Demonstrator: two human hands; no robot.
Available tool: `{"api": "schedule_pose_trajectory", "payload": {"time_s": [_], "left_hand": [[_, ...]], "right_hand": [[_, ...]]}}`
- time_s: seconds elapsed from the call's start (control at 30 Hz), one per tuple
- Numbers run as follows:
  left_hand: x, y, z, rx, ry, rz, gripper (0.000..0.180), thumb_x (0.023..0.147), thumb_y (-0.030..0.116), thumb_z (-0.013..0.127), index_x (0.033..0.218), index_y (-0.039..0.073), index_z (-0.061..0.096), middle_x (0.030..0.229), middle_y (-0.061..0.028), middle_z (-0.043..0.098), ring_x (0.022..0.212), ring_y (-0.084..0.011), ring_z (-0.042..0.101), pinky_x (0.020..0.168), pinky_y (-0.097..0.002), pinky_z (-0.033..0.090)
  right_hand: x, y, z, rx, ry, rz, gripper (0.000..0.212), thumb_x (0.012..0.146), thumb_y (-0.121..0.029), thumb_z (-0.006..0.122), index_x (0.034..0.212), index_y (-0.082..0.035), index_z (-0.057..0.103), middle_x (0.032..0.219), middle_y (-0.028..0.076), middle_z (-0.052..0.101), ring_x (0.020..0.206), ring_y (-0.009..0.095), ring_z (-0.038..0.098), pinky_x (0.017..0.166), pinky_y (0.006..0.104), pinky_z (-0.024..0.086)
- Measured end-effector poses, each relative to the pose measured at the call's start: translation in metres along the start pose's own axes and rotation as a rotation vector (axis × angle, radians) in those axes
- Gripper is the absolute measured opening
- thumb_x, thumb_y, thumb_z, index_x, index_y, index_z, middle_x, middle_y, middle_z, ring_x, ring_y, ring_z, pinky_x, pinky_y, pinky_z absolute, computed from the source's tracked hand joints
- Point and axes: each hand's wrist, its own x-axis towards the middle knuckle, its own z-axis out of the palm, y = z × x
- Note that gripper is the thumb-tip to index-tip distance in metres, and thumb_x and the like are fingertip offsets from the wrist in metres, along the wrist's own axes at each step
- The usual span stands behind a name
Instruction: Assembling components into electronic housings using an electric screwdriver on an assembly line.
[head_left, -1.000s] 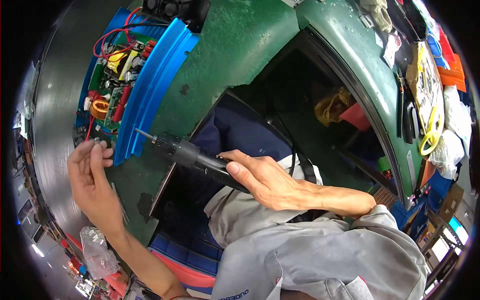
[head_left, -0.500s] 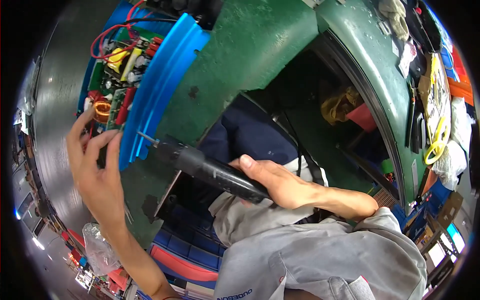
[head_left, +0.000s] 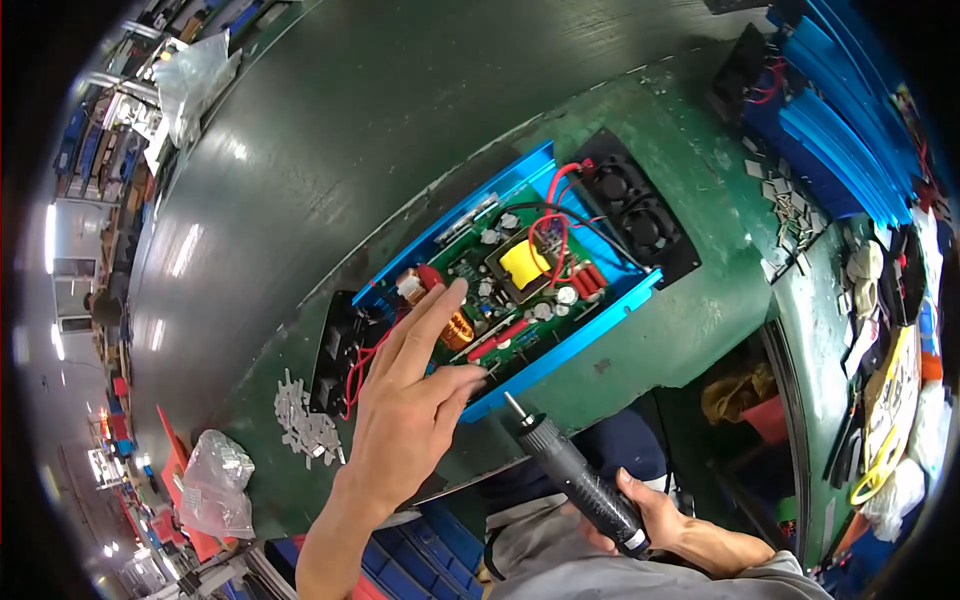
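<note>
"Green is what I see most: a worktop running across the frame. What's the biggest thing on it?"

"An open blue metal case at the centre of the frame, tilted up toward the right, with a circuit board inside."

"And the hands?"

"The left hand reaches over the case's lower left end. Its thumb and forefinger tips are close together by the near wall; whether they pinch something small, I can't tell. Its other fingers stretch over the board."

"What about the right hand?"

"Lower right of centre, wrapped around the rear of a black power screwdriver."

"Next in size?"

"A black panel with two fans, at the case's upper right end. Then a loose heap of pale little pieces, lower left."

"Smaller still?"

"On the board, a yellow-wrapped transformer, then a copper coil near the left fingers. Last, the screwdriver's thin bit, pointing up-left, just beside the near wall."
</note>
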Motion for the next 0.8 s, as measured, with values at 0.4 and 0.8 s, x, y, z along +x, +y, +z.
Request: {"api": "schedule_pose_trajectory", "payload": {"time_s": [0.4, 0.8], "left_hand": [[0.002, -0.005, -0.004, -0.071, -0.025, -0.011, 0.011, 0.079, -0.003, 0.073, 0.088, 0.003, 0.073, 0.151, -0.0143, 0.049, 0.143, -0.0362, 0.042, 0.111, -0.0439, 0.040], [-0.009, 0.030, -0.003, 0.085, -0.122, -0.042, 0.022, 0.082, -0.006, 0.062, 0.104, -0.007, 0.066, 0.151, -0.0188, 0.046, 0.144, -0.0362, 0.039, 0.117, -0.0467, 0.035]], "right_hand": [[0.004, -0.007, 0.005, 0.002, 0.038, 0.032, 0.098, 0.096, -0.077, 0.024, 0.132, 0.008, 0.054, 0.068, 0.012, 0.061, 0.061, 0.021, 0.055, 0.057, 0.0326, 0.043], [-0.004, -0.007, 0.013, -0.168, 0.228, 0.013, 0.098, 0.093, -0.081, 0.025, 0.141, 0.002, 0.048, 0.074, 0.011, 0.062, 0.063, 0.019, 0.056, 0.059, 0.0316, 0.044]]}}
